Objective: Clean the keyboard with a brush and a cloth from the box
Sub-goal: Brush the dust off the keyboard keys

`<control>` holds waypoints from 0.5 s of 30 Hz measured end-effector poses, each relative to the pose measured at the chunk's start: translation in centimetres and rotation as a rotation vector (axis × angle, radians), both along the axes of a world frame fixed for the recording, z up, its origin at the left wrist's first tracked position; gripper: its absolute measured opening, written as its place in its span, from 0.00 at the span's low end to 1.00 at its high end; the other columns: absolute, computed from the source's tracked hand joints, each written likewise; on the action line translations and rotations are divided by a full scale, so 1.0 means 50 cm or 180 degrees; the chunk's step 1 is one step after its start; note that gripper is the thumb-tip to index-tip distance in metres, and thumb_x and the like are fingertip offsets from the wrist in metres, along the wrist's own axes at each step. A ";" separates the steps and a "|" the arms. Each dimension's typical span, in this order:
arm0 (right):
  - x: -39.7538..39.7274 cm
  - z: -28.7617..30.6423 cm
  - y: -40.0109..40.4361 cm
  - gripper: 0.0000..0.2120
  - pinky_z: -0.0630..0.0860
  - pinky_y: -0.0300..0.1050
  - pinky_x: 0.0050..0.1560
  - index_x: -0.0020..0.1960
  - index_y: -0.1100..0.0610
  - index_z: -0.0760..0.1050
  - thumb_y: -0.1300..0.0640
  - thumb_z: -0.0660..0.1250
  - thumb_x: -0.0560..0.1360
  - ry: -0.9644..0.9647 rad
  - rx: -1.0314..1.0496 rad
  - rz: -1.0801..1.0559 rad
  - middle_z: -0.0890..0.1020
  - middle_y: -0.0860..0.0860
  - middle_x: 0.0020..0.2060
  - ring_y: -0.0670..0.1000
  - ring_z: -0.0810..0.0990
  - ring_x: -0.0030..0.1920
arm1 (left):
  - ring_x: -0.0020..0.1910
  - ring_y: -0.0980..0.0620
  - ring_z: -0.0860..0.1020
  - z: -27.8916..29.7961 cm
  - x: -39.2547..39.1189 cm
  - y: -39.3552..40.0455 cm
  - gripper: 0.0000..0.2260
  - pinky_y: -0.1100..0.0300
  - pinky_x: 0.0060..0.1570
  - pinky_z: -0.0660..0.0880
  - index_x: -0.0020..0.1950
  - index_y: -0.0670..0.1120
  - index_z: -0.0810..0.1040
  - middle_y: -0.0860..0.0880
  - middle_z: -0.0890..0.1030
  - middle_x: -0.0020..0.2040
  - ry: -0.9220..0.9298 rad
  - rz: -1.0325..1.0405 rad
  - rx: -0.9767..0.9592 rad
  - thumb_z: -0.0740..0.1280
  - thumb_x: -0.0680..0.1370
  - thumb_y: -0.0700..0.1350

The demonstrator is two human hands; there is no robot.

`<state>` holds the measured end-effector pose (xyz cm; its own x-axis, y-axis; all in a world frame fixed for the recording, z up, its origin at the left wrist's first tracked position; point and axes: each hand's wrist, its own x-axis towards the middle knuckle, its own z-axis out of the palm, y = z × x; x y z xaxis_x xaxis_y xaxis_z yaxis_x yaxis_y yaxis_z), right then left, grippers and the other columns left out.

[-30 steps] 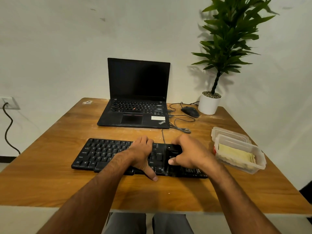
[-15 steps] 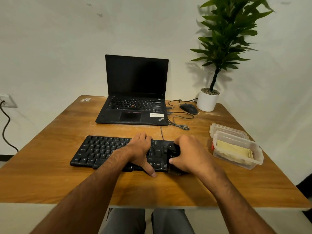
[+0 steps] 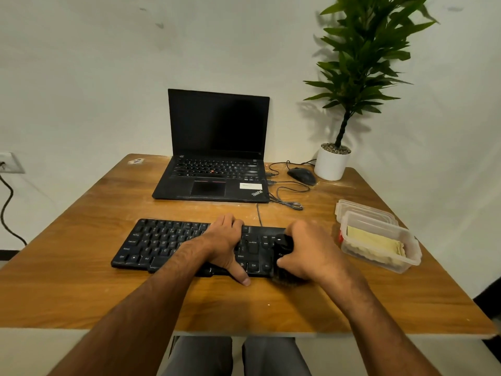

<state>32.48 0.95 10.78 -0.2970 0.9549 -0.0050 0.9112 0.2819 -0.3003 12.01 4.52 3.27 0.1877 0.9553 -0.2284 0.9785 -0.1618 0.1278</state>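
Far left, wall socket point(image 3: 9, 162) with a black cable point(image 3: 6, 207) hanging off it. Wooden table point(image 3: 81, 280) holds everything else. Black keyboard point(image 3: 162, 242) lies flat across the near middle, its cord running back toward the open ThinkPad laptop point(image 3: 214, 158), screen dark. Left hand point(image 3: 223, 241) rests palm-down on the keyboard's middle keys, fingers straight and together, thumb reaching over the front edge onto the table, gripping nothing. Right hand point(image 3: 314, 252) is over the keyboard's right end, fingers curled round a black brush point(image 3: 284, 245), bristles down at the near right corner of the keys. Behind, wired mouse point(image 3: 301, 175) beside a white potted plant point(image 3: 332, 164). Far right, clear plastic box point(image 3: 379, 240), open, yellow cloth point(image 3: 374, 240) folded inside, its lid point(image 3: 360, 207) just behind.
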 end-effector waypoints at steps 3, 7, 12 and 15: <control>0.026 0.017 0.014 0.13 0.80 0.44 0.46 0.51 0.53 0.80 0.53 0.77 0.68 -0.0139 0.0017 -0.0128 0.79 0.48 0.43 0.49 0.79 0.46 | 0.68 0.47 0.63 0.001 0.002 0.002 0.61 0.49 0.75 0.66 0.79 0.42 0.58 0.46 0.63 0.69 0.0008 -0.0001 -0.0031 0.80 0.57 0.71; 0.024 0.032 0.031 0.13 0.77 0.40 0.37 0.51 0.55 0.80 0.52 0.77 0.69 0.0314 0.0196 -0.0289 0.80 0.48 0.41 0.49 0.79 0.43 | 0.67 0.48 0.63 0.001 0.003 0.005 0.59 0.49 0.74 0.67 0.78 0.43 0.60 0.47 0.63 0.68 0.0012 -0.0008 -0.0028 0.80 0.58 0.71; 0.015 0.006 0.024 0.12 0.70 0.34 0.32 0.51 0.55 0.81 0.54 0.77 0.69 0.0245 0.0083 -0.0165 0.78 0.45 0.40 0.46 0.76 0.41 | 0.68 0.49 0.63 0.001 0.001 0.005 0.60 0.50 0.75 0.66 0.78 0.43 0.59 0.47 0.63 0.69 0.0051 -0.0027 -0.0029 0.80 0.57 0.72; 0.034 0.022 0.034 0.12 0.79 0.42 0.41 0.49 0.54 0.80 0.53 0.78 0.68 -0.0083 -0.0167 -0.0229 0.80 0.49 0.42 0.49 0.79 0.44 | 0.67 0.49 0.63 0.001 0.002 0.004 0.60 0.49 0.74 0.66 0.78 0.43 0.59 0.47 0.63 0.69 0.0048 -0.0013 -0.0036 0.80 0.58 0.72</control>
